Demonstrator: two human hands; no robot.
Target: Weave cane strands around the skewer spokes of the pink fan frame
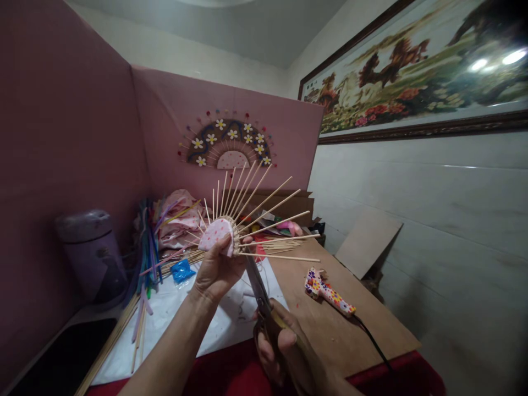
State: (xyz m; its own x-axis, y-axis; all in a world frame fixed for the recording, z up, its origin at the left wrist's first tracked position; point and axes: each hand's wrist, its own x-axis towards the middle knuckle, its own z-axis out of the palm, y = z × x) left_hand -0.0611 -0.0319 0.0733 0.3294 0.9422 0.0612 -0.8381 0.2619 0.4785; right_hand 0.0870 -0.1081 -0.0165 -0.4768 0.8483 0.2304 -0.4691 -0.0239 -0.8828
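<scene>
My left hand (220,269) grips a half-round base covered in pink dotted cloth (216,237), thumb on its front. Thin wooden sticks (264,201) fan out from its curved edge, and a pale cord band runs along that edge. In my right hand (280,341) is a pair of scissors (260,294), fingers in the handles. The blades point up towards the lower right edge of the base, near the lowest sticks; whether they touch anything there I cannot tell.
A flower-patterned glue gun (328,289) with a black cable lies on the brown board (350,335). Pipe cleaners (148,242), a blue packet (181,270) and loose sticks (284,245) lie about. A lilac canister (93,256) stands left. A finished-looking fan (231,132) hangs on the pink partition.
</scene>
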